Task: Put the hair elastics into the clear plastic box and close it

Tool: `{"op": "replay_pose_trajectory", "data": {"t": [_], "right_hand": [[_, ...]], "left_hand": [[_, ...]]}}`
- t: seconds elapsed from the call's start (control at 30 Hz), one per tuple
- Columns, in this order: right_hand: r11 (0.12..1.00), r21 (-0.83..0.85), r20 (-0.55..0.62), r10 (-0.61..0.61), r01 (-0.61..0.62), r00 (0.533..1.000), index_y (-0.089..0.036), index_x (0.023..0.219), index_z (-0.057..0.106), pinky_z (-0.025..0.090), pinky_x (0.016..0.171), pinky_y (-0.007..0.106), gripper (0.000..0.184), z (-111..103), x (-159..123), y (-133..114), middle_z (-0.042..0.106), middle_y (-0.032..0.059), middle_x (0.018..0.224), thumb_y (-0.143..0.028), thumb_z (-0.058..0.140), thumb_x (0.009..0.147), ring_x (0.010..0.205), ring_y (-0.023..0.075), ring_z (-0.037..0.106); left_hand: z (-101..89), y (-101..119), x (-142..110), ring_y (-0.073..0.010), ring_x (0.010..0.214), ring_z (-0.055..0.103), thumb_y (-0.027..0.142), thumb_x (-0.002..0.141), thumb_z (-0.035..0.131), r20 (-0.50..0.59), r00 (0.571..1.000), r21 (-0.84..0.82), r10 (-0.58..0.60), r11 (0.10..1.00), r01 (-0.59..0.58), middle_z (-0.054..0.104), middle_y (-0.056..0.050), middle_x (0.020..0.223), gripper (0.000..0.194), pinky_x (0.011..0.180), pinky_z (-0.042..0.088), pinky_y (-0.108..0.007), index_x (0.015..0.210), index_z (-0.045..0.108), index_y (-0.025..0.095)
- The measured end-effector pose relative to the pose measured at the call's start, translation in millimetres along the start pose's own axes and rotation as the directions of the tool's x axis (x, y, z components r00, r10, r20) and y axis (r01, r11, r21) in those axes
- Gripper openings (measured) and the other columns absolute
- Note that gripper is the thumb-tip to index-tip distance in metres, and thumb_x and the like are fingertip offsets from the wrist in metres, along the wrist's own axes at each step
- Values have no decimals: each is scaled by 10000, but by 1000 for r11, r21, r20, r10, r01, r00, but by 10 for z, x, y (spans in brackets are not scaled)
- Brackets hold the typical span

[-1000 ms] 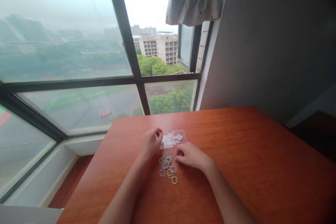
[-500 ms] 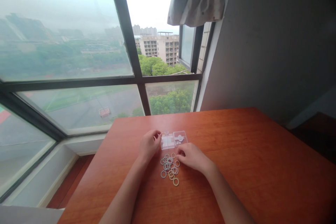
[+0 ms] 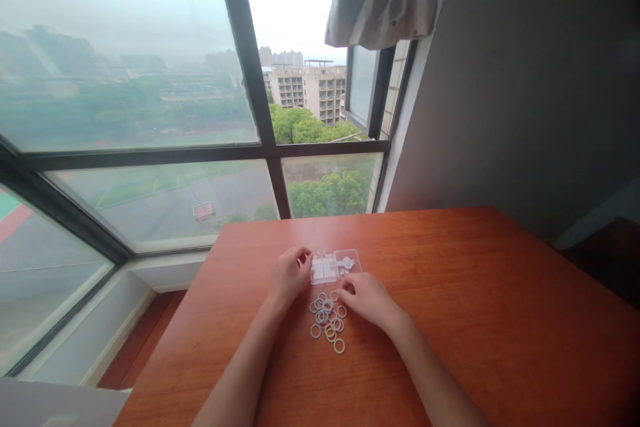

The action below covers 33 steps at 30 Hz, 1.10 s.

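Step in hand, as I read it: box steadied on one side, loose rings handled on the other.

What good handling called for, my judgement: left hand (image 3: 290, 273) light on the clear plastic box (image 3: 324, 269), since it looked thin and shallow and could have slid or tipped under a hard push. Right hand (image 3: 369, 297) low, one ring at a time, taken by its outer edge. Overlapping rings would have dragged neighbours along, so outlying ones first.

Fingers: left thumb and forefinger were close together at the box's left edge, seemingly touching; couldn't tell if they gripped it. Right ones were curled with a narrow gap, tips just beside the farthest ring; couldn't tell if anything was between them.

Rings (image 3: 327, 307): loose cluster on the tabletop (image 3: 440, 267), on the near side of the box, between the forearms. Round, slim, open-centred, mostly pale grey-white, some yellowish. Several overlapped mid-cluster; the nearest, a yellowish ring (image 3: 344, 346), lay apart. Material not readable.

Box lay open flat: divided half left, right half with a white round piece (image 3: 347, 263) showing. Fine detail too small.
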State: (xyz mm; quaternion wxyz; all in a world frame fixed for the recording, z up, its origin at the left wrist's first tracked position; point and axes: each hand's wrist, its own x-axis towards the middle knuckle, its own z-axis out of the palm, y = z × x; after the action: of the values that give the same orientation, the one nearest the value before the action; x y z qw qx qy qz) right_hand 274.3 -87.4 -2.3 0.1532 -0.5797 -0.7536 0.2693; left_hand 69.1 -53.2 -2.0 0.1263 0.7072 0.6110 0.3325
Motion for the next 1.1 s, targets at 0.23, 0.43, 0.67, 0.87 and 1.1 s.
{"op": "replay_pose_trajectory", "data": {"t": [0.23, 0.43, 0.67, 0.87, 1.1], "right_hand": [[999, -17, -62, 36, -38, 997, -243, 781, 662, 261, 557, 231, 163, 58, -52, -2, 679, -36, 708, -406, 669, 790, 651, 127, 577], [996, 45, -55, -69, 71, 996, -272, 885, 694, 314, 599, 223, 118, 27, -98, 57, 684, -41, 746, -357, 648, 817, 683, 127, 590], [991, 19, -44, -134, 135, 990, -265, 887, 719, 349, 655, 231, 167, 20, -113, 57, 713, -13, 843, -217, 577, 813, 765, 147, 611], [980, 125, -118, -139, 154, 983, -213, 809, 711, 381, 651, 230, 118, 82, -50, 123, 702, 7, 781, -227, 594, 808, 703, 144, 593], [924, 348, -335, -33, 156, 942, -171, 791, 705, 407, 585, 227, 165, 120, 22, 129, 658, 18, 673, -294, 599, 820, 614, 144, 563]], "left_hand": [[19, -14, -4, -130, 617, 553, 305, 857, 522, -6, 1000, -5, 1, 1000, -1, 643, 0, 704, 173, 596, 375, -232, 788, 645, 204], [67, -14, -13, -130, 627, 566, 295, 861, 523, 12, 1000, 12, -7, 1000, 7, 657, 1, 728, 159, 597, 377, -229, 886, 655, 210], [13, 58, -57, -137, 652, 580, 291, 877, 495, 31, 999, 17, 27, 999, -28, 659, -6, 757, 176, 605, 387, -235, 906, 650, 213], [-27, 137, -84, -127, 622, 556, 266, 872, 503, 55, 993, -33, 108, 994, -107, 649, -9, 761, 157, 606, 402, -231, 903, 644, 206], [-81, 382, -154, -117, 624, 537, 284, 870, 532, 238, 933, -190, 272, 955, -230, 643, -30, 806, 159, 595, 417, -220, 873, 665, 196]]}}
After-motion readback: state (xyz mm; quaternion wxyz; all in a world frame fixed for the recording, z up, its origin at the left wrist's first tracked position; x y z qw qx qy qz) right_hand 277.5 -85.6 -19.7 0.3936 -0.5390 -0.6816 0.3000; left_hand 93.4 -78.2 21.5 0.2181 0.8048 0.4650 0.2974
